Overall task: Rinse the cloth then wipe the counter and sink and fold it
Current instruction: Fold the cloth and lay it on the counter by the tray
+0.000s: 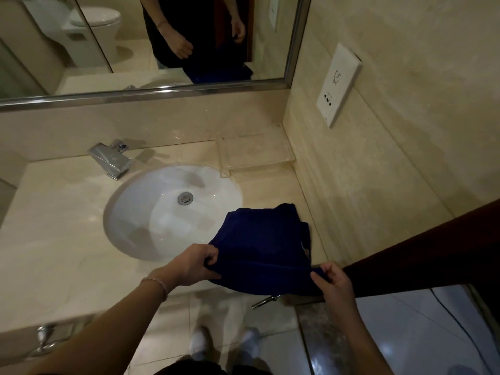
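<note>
A dark blue cloth [261, 247] lies partly on the beige counter [62, 239], to the right of the white oval sink [151, 212], with its near edge lifted off the counter's front. My left hand [197, 262] pinches the cloth's near left corner. My right hand [331, 280] pinches the near right corner. The cloth stretches between the two hands and looks doubled over at its far end. A chrome faucet [112, 159] stands behind the sink at the left, with no water running.
A clear acrylic tray [253, 155] sits in the back right corner of the counter. A mirror [140, 44] spans the back wall. A white socket plate [338, 82] is on the right wall. A dark door [433, 253] stands at my right.
</note>
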